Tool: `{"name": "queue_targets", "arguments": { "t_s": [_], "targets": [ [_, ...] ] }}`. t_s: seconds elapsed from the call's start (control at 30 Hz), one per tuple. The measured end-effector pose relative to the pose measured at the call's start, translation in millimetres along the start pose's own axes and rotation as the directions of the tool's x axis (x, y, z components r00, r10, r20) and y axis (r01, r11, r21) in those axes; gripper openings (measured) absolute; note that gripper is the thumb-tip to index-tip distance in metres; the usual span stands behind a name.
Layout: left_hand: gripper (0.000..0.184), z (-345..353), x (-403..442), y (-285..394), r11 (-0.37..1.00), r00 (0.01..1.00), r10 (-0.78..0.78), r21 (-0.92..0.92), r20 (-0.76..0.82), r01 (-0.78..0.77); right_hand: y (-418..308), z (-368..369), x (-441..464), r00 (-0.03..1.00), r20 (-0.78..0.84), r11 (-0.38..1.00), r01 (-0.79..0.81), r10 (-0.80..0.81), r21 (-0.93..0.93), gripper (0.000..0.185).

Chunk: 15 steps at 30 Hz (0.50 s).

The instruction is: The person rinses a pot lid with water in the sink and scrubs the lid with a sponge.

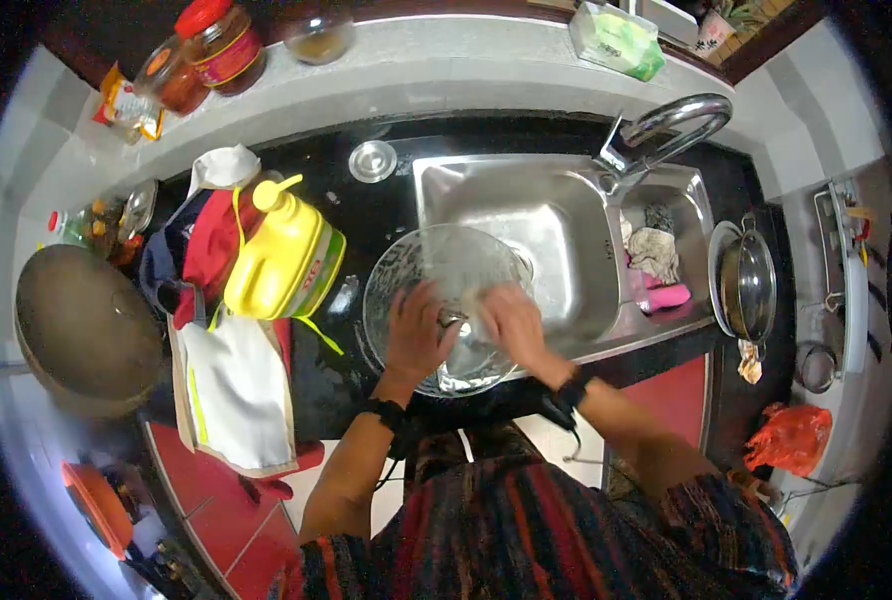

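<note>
A large clear bowl (391, 265) rests on the black counter and overlaps the left edge of the steel sink (571, 230). Both hands are inside the bowl's outline. My left hand (418, 328) is at its left side, fingers bent inward and blurred. Across from it, my right hand (511, 322) has its fingers pointing toward the left hand, also smeared by motion. A small dark, shiny thing (452, 317) shows between the hands; its kind is unclear. Whether either hand grips anything is hidden by blur.
A yellow pump jug (291, 255) stands left of the bowl, by a white cloth bag (231, 390). A wok (88, 330) is farther left. The faucet (666, 135) arches over the sink; the small basin holds a rag (654, 252). Metal pans (746, 280) sit right.
</note>
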<state>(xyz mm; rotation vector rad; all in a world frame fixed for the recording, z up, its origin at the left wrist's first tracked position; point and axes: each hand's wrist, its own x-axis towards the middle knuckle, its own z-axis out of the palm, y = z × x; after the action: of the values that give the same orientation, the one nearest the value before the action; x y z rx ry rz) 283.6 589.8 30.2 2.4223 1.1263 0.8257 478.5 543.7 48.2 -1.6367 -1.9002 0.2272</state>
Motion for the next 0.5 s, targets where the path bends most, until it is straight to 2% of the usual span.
{"name": "queue_targets", "arguments": {
  "t_s": [0.03, 0.1, 0.2, 0.27, 0.33, 0.37, 0.43, 0.5],
  "targets": [
    [0.041, -1, 1, -1, 1.000, 1.000, 0.005, 0.018, 0.013, -0.005, 10, 8, 23, 0.994, -0.106, 0.999, -0.008, 0.005, -0.034, 0.019],
    [0.038, -3, -1, -3, 0.999, 1.000, -0.005, 0.042, 0.026, 0.004, 23, 17, 66, 0.985, -0.104, 0.986, -0.146, 0.136, -0.086, 0.014],
    [0.032, -2, 0, -1, 0.998, 0.999, -0.032, 0.062, 0.004, 0.032, 12, 10, 59, 0.990, -0.074, 0.988, -0.128, 0.122, -0.085, 0.010],
    [0.026, -4, 3, 2, 0.988, 0.994, -0.090, 0.127, 0.063, 0.082, -6, 4, 11, 0.993, -0.086, 0.996, -0.087, 0.084, -0.028, 0.010],
    [0.025, -6, 4, 1, 0.988, 0.992, -0.101, 0.125, 0.070, 0.091, -18, -5, -34, 1.000, -0.004, 1.000, -0.008, 0.008, -0.003, 0.011],
    [0.024, -6, 4, 1, 0.987, 0.990, -0.109, 0.132, 0.088, 0.097, -18, -8, -28, 1.000, 0.005, 1.000, 0.006, -0.006, -0.004, 0.011],
    [0.024, -6, 3, -1, 0.987, 0.992, -0.105, 0.126, 0.065, 0.096, -20, -13, -9, 0.991, 0.129, 0.999, -0.041, 0.037, 0.025, 0.013],
    [0.023, -5, 2, -1, 0.988, 0.994, -0.098, 0.125, 0.048, 0.091, -2, 9, 37, 0.995, 0.072, 0.997, -0.076, 0.075, 0.011, 0.013]
  ]
}}
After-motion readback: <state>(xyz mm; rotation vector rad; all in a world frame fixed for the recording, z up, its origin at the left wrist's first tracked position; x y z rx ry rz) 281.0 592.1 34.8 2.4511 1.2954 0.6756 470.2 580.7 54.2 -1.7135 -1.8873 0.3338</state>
